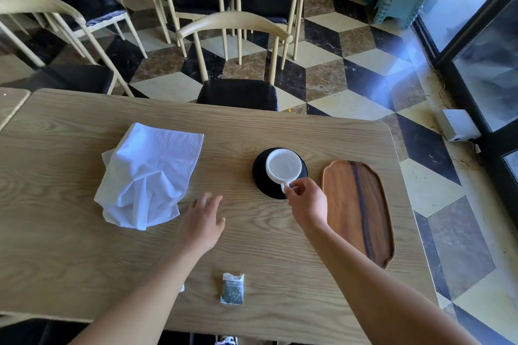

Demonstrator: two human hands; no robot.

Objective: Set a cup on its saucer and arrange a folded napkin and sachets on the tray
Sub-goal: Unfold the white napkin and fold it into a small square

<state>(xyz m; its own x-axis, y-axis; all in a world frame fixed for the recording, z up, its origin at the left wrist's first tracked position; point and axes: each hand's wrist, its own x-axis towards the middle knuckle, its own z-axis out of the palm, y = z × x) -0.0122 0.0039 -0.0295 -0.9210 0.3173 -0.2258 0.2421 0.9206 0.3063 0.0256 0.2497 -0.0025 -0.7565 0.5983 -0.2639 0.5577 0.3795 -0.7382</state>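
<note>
A white cup (283, 166) stands on a black saucer (262, 180) in the middle of the wooden table. My right hand (307, 204) pinches the cup's handle at its near side. An oblong wooden tray (360, 210) lies just right of the saucer, with nothing on it. A crumpled white napkin (147, 173) lies unfolded at the left. My left hand (203, 218) hovers flat over the table between napkin and saucer, fingers apart, holding nothing. A green-and-white sachet (232, 288) lies near the front edge; something small and white peeks out from under my left forearm.
The table (70, 246) ends just past the tray on the right. A black-seated chair (238, 92) is pushed in at the far side, with more chairs and tables behind. A glass door and stacked plastic stools are at the right.
</note>
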